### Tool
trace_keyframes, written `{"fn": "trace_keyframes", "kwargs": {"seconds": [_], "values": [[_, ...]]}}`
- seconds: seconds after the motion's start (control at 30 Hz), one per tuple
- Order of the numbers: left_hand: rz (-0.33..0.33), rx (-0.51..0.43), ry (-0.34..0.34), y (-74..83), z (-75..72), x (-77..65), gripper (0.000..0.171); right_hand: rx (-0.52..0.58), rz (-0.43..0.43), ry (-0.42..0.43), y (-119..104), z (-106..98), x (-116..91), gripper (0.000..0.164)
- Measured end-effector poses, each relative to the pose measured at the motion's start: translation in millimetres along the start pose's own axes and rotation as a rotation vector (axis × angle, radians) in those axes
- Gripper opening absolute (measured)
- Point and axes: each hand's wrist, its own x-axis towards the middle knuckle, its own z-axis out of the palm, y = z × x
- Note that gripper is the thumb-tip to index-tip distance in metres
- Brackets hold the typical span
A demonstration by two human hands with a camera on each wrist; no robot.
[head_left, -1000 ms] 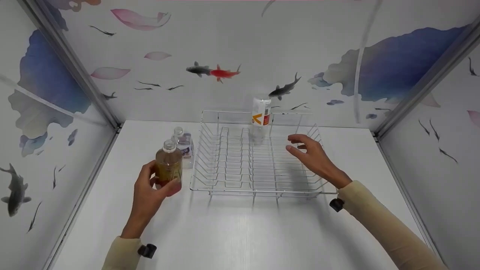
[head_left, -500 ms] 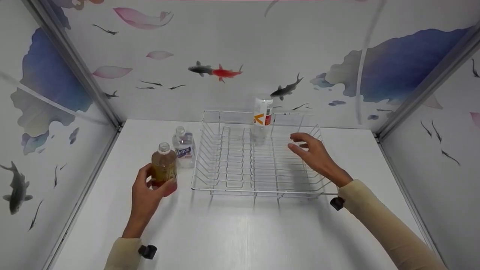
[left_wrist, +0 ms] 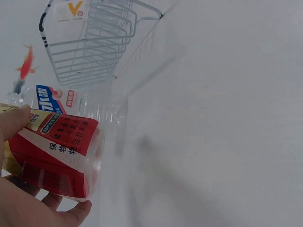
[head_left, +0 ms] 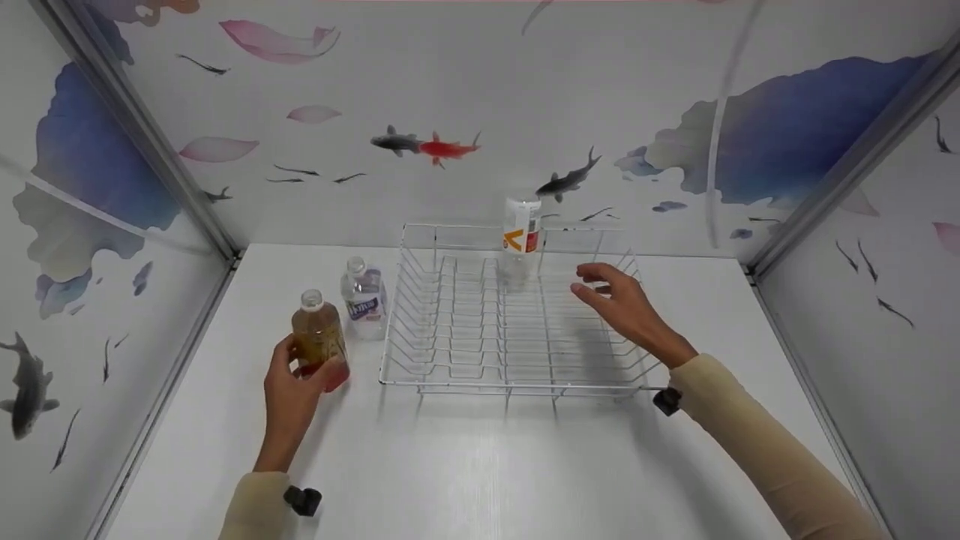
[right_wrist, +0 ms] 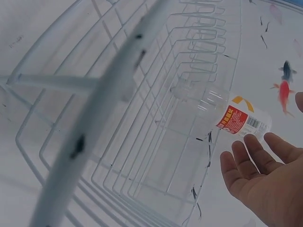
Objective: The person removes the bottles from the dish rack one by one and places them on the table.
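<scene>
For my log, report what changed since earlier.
The left grip carried the red-gold bottle leftward, away from the rack, uncovering more of the blue-labelled bottle. Nothing was released. That bottle, the rack, the white-labelled bottle inside it and the right grip stayed roughly put.

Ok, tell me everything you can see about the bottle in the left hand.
The bottle looks like clear plastic, with a narrow neck and a gold, red and white label printed with dark characters. It is neck up, slightly tilted, left of the wire rack. The left hand grips its lower half. I can't tell whether it's capped or touching the table.
</scene>
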Motion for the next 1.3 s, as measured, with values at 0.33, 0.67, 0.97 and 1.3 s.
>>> {"fn": "trace_keyframes", "kwargs": {"seconds": [0.33,0.67,0.97,1.3], "values": [[-0.015,0.007,0.035,-11.9,2.0,9.7,0.081,0.028,0.032,0.015,3.9,-0.6,5.8,0.055],[-0.03,-0.024,0.034,-21.0,0.5,17.1,0.083,0.033,0.056,0.013,9.4,0.5,13.2,0.055],[-0.054,-0.037,0.01,-25.2,1.5,24.2,0.085,0.032,0.074,0.013,12.2,3.1,16.5,0.057],[-0.098,-0.06,0.003,-32.4,1.3,29.8,0.088,0.029,0.069,0.019,13.2,3.7,18.4,0.056]]}}
